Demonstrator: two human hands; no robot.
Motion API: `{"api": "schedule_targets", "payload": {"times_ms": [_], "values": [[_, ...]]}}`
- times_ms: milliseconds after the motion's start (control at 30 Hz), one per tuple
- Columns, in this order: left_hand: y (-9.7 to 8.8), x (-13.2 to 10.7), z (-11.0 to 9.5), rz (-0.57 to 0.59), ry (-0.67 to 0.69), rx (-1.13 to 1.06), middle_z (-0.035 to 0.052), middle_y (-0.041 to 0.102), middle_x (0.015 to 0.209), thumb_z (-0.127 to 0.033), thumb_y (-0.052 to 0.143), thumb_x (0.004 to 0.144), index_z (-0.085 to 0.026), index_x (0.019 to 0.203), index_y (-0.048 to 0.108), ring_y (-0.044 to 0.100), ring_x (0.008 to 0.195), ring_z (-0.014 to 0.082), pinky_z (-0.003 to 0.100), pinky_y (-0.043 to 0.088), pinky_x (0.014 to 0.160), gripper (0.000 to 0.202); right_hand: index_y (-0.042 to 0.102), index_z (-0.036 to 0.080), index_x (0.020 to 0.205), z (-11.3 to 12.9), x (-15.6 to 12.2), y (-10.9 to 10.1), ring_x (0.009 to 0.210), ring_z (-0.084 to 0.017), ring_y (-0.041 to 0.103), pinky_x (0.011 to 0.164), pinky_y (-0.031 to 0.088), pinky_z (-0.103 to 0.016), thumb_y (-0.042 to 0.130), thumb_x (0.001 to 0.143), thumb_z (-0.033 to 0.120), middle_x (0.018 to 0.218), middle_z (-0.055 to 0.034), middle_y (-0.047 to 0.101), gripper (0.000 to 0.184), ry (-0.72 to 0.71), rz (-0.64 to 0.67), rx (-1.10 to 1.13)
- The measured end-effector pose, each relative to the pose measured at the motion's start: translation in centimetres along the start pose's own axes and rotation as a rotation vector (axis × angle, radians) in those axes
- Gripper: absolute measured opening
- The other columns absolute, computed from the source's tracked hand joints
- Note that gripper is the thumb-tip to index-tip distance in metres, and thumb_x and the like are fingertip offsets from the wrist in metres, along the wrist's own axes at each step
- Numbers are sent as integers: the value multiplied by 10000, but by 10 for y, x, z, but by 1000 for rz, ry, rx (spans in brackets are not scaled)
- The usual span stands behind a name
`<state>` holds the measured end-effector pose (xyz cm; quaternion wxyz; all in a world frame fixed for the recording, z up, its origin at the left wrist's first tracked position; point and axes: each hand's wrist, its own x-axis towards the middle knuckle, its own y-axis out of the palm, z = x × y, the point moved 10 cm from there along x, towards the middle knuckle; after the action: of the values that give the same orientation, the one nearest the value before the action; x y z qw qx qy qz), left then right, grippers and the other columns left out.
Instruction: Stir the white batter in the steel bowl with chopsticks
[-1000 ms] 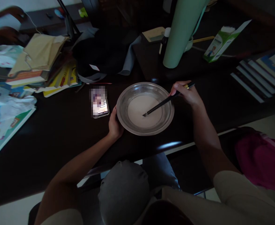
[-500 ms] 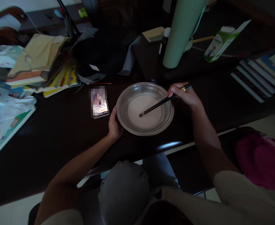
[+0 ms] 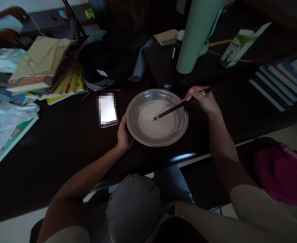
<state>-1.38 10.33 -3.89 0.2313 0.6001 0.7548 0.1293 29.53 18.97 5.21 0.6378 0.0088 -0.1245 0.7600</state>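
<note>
A round metal basin (image 3: 181, 131) stands on the dark table, with a pale, milky liquid (image 3: 148, 126) in it. My left hand (image 3: 124, 136) grips the basin's left side, some of its fingers hidden beneath the rim. Black chopsticks (image 3: 175, 108) with gold bands are pinched in my right hand (image 3: 201, 99) over the basin's right rim. Their tips point down and left, at the middle of the liquid. A lit phone (image 3: 110, 114), partly blurred out, lies just left of the basin.
Books and papers (image 3: 42, 57) pile up at the left. Behind the basin are a dark bag (image 3: 113, 54), a small bottle (image 3: 177, 47) and a tall green flask (image 3: 195, 37). A green-white box (image 3: 233, 50) and stacked books (image 3: 277, 84) stand at the right.
My right hand has shifted slightly right, and the chopstick tips have moved a little up and right. The phone screen has turned mostly white. My left hand and the basin stay in place.
</note>
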Motion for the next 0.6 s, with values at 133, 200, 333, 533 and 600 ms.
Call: {"api": "schedule_targets", "payload": {"times_ms": [133,200,333,533,600], "values": [[0,0,0,-8,0,4,22,766,1135,-459,592,906,-267,1050,739,641,1246,263,410,500,1084,281,712,236,608,0,-1,8,632,-161,679,585,516,-295,682,817,616,616,-16,687,435,2,72,3],[1,0,-1,-3,5,4,26,765,1144,-463,595,903,-263,1039,740,638,1251,267,411,500,1083,282,729,237,649,0,-2,14,662,-160,684,606,523,-291,690,808,621,652,-15,708,417,3,124,-19],[1,0,-1,-19,0,-3,19,770,1132,-447,599,899,-259,1022,747,645,1231,262,393,504,1078,269,711,241,629,4,-1,1,644,-160,667,613,528,-305,690,805,626,641,-11,693,424,-19,-11,-14],[-2,0,0,-34,-4,-22,13,779,1069,-422,593,908,-259,1026,746,667,1197,258,416,501,1081,252,719,233,611,6,-2,12,595,-146,643,575,497,-298,678,825,609,617,-18,685,435,-24,84,5],[-2,0,1,-28,-5,-14,18,771,1111,-425,584,912,-257,1035,743,660,1212,255,414,497,1087,262,741,234,653,5,-2,15,610,-135,641,569,487,-283,685,819,607,657,-18,711,413,-21,116,-19]]}}
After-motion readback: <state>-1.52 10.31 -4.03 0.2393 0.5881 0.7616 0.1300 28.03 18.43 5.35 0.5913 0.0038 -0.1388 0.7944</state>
